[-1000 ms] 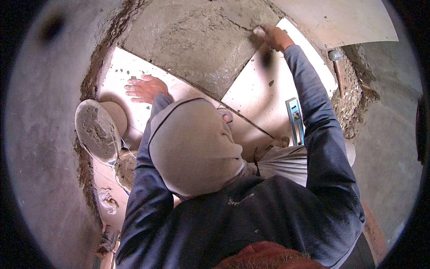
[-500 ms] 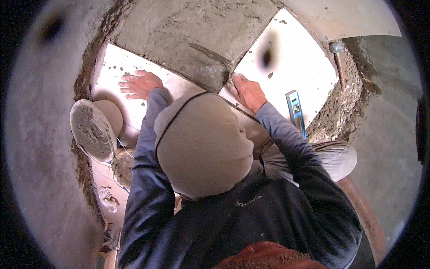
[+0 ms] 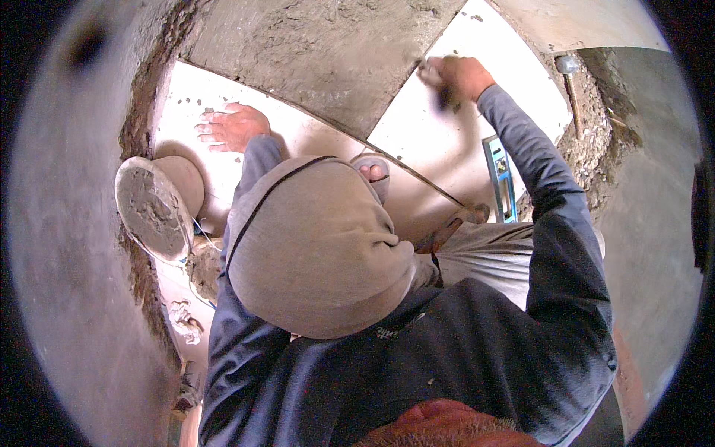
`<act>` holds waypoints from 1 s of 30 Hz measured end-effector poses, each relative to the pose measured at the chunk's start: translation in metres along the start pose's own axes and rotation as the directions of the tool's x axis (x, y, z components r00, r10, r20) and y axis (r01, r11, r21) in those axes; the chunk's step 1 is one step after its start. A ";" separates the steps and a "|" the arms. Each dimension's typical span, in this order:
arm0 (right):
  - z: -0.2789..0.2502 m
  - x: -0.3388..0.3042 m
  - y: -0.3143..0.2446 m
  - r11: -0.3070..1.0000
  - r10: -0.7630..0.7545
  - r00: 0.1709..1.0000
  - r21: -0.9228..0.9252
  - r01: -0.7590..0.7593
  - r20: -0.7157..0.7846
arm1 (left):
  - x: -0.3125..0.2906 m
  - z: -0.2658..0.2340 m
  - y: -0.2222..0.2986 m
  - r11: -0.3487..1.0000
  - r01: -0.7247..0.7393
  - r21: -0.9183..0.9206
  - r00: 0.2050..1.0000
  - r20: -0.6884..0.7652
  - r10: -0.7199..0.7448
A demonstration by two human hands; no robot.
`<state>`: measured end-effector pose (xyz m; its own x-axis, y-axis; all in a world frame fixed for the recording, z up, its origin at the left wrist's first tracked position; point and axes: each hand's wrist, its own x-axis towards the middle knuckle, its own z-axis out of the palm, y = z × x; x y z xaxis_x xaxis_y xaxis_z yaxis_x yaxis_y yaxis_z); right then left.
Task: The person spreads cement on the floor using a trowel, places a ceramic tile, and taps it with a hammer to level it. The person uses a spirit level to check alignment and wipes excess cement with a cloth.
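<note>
My left hand (image 3: 235, 127) lies flat on a white tile (image 3: 179, 93), fingers spread, holding nothing. My right hand (image 3: 465, 77) is closed at the left edge of another white tile (image 3: 491, 37), its fingers smeared by motion. It appears to grip a pointed trowel, whose blade is blurred against the mortar and hard to make out. Wet grey mortar (image 3: 320, 56) spreads between the two tiles, with its surface smoothed near their corner. My raised knee in grey trousers (image 3: 316, 246) hides part of the left tile, and my sandalled foot (image 3: 375, 175) shows beside it.
A blue spirit level (image 3: 500, 179) lies at the right tile's near edge. Beyond it, a hammer (image 3: 567, 65) rests on rubble. A tilted bucket (image 3: 153, 212) holding mortar stands at left, with a crumpled whitish scrap (image 3: 185, 322) nearer. Plastered walls (image 3: 74, 223) flank the strip.
My right hand has moved up and right along the right tile's edge from the tiles' corner. The trowel blade has left the mortar there. My left hand stays put; my knee shifted left.
</note>
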<state>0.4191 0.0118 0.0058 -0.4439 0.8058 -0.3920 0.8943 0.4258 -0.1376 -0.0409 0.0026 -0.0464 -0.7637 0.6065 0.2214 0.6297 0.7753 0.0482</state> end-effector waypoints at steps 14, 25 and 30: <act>0.053 -0.022 -0.169 0.923 0.239 0.966 0.330 -0.196 -0.094 | 0.001 -0.006 0.003 0.999 0.011 0.045 0.996 0.088 -0.014; -0.042 0.069 -0.071 0.993 -0.112 0.989 -0.018 0.114 0.097 | 0.005 -0.020 0.005 0.999 0.031 0.017 0.986 0.164 -0.033; -0.089 0.212 -0.015 0.989 0.115 0.983 0.113 -0.099 -0.145 | 0.005 -0.025 0.007 0.999 0.013 0.044 0.986 0.164 -0.020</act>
<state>0.3069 0.2125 0.0058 -0.3412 0.9006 -0.2694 0.9346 0.2944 -0.1996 -0.0367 0.0062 -0.0205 -0.7893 0.6113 0.0574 0.6127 0.7903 0.0078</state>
